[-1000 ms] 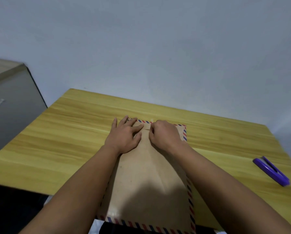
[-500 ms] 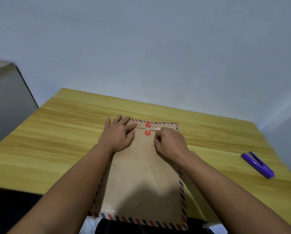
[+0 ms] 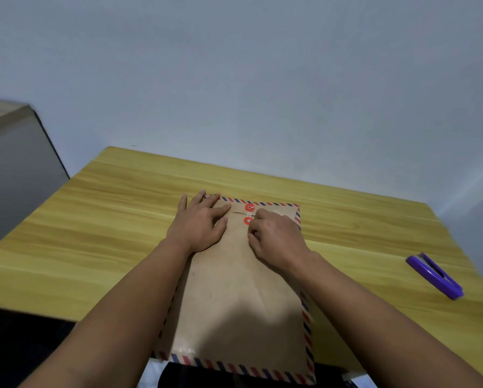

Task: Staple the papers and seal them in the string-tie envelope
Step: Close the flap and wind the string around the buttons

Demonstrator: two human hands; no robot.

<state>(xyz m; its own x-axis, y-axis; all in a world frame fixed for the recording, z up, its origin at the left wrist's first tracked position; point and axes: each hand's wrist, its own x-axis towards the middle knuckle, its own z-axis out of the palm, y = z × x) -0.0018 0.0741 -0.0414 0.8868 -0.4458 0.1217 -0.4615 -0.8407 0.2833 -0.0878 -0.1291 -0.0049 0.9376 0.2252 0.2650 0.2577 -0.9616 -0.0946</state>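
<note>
A brown string-tie envelope [image 3: 234, 292] with a red and blue striped border lies flat on the wooden table, its flap folded down at the far end. Two red closure discs [image 3: 249, 214] sit near the flap edge, with a thin white string running between them. My left hand [image 3: 199, 222] lies flat, palm down, on the flap's left part, fingers apart. My right hand [image 3: 273, 238] is curled just right of the lower disc, its fingertips pinched on the string. The papers are not visible.
A purple stapler [image 3: 434, 275] lies on the table [image 3: 108, 225] at the right, well apart from the envelope. A grey cabinet [image 3: 13, 175] stands to the left of the table. The envelope's near end overhangs the table's front edge.
My right hand has drawn back towards me and to the right, uncovering the two red discs and the string between them. My left hand has stayed pressed on the flap.
</note>
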